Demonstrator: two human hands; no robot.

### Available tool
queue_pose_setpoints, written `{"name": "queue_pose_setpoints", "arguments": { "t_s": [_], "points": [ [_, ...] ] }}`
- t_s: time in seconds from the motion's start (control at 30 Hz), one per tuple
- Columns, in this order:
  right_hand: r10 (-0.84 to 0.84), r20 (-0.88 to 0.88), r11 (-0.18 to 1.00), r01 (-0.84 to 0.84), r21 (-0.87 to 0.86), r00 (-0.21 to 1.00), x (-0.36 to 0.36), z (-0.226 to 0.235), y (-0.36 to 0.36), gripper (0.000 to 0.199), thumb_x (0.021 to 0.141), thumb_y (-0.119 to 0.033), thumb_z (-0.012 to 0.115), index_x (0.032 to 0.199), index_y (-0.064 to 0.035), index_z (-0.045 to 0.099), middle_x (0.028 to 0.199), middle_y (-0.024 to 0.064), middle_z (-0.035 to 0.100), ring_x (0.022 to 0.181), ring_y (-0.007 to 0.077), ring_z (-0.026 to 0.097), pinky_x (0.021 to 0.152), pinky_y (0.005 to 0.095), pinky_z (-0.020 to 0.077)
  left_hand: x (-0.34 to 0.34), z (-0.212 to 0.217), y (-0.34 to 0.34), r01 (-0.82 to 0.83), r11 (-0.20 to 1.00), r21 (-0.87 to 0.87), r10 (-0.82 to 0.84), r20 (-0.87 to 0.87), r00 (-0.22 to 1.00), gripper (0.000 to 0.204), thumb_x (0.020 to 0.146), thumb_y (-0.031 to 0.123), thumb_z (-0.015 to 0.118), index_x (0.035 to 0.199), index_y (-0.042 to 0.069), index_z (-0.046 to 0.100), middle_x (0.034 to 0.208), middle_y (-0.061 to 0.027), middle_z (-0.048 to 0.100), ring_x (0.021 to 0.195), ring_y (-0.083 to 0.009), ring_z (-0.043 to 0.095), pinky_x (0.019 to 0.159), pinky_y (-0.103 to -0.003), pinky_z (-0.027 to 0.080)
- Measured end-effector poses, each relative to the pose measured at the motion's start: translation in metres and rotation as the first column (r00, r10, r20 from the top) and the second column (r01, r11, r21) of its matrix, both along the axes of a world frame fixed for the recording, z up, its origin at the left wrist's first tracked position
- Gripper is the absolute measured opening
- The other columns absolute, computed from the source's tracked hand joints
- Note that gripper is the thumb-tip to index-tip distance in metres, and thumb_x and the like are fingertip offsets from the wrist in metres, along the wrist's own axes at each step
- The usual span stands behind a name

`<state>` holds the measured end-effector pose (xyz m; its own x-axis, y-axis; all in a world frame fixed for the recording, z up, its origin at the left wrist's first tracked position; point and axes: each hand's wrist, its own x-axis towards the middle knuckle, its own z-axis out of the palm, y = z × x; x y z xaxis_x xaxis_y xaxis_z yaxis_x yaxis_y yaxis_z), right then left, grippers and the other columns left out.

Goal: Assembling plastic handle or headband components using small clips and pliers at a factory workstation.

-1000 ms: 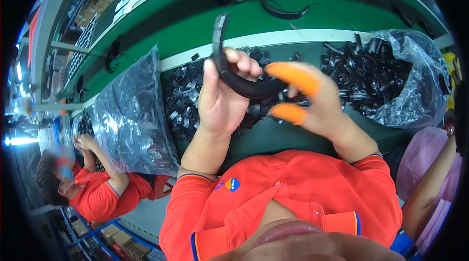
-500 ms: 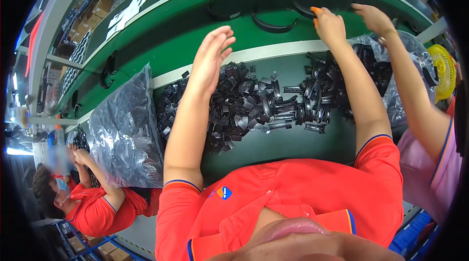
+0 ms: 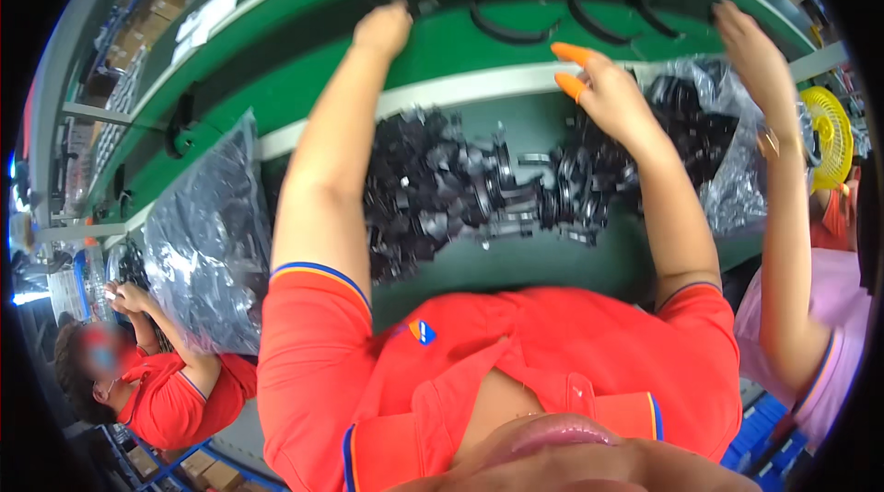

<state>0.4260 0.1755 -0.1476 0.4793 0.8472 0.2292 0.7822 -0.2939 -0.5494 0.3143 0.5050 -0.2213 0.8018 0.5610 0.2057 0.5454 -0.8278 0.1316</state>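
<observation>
My left hand reaches over the far green belt, fingers curled closed. A small blurred dark piece shows beside its fingertips; what they hold is hidden. My right hand, with orange finger covers on thumb and forefinger, is held above the belt's pale near edge. Its thumb and forefinger are apart, nothing between them. Ahead of it on the belt lie curved black bands: one band left of its fingertips, another beyond them, and a third farther right.
A heap of small black plastic parts covers the bench between my arms. A clear plastic bag stands on the left, another bag on the right by a yellow fan. A co-worker's hand reaches over the belt at right.
My left hand has reached farther out onto the belt, and its spread fingers have curled closed. My right hand has drawn back from a black band. The bands lie at different places.
</observation>
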Motion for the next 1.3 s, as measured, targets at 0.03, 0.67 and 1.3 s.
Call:
{"name": "queue_pose_setpoints", "arguments": {
  "t_s": [0.03, 0.67, 1.3],
  "points": [
    [0.061, 0.016, 0.998, -0.06, -0.028, 0.998, -0.01, 0.01, -0.001, 0.036, 0.081, -0.016, 0.061, 0.115, -0.0059, 0.055, 0.082, 0.0145, 0.06, 0.065, 0.0205, 0.055, 0.064, 0.0301, 0.0452, -0.014, -0.001, 0.017, 0.026, 0.996, 0.089, -0.031, 0.053, 0.998, 0.023, 0.083, 0.022, 0.05, 0.098, 0.005, 0.051, 0.088, -0.0226, 0.062, 0.082, -0.0378, 0.062, 0.073, -0.048, 0.05],
    [0.397, 0.011, 0.87, -0.373, -0.323, 0.918, -0.055, -0.03, -0.008, 0.025, 0.07, -0.005, 0.066, 0.093, 0.0007, 0.059, 0.09, 0.0163, 0.058, 0.083, 0.0318, 0.057, 0.072, 0.0373, 0.0463, -0.177, 0.152, -0.184, 0.847, 0.403, -0.347, 0.479, 0.869, 0.128, 0.065, 0.078, -0.003, 0.05, 0.136, 0.002, 0.021, 0.096, -0.0083, 0.047, 0.091, -0.0172, 0.047, 0.093, -0.036, 0.036],
    [0.748, -0.662, 0.635, -0.24, 0.735, -0.051, -0.086, 0.061, -0.041, 0.04, 0.078, -0.015, 0.06, 0.108, 0.0044, 0.043, 0.087, 0.0082, 0.052, 0.063, 0.0099, 0.049, 0.057, 0.0226, 0.0405, -0.162, 0.107, -0.217, 0.655, 0.141, -0.742, 0.403, 0.648, 0.647, 0.047, 0.079, 0.001, 0.056, 0.124, 0.0, 0.04, 0.096, -0.0049, 0.053, 0.089, -0.01, 0.05, 0.08, -0.023, 0.041]
  ]
}}
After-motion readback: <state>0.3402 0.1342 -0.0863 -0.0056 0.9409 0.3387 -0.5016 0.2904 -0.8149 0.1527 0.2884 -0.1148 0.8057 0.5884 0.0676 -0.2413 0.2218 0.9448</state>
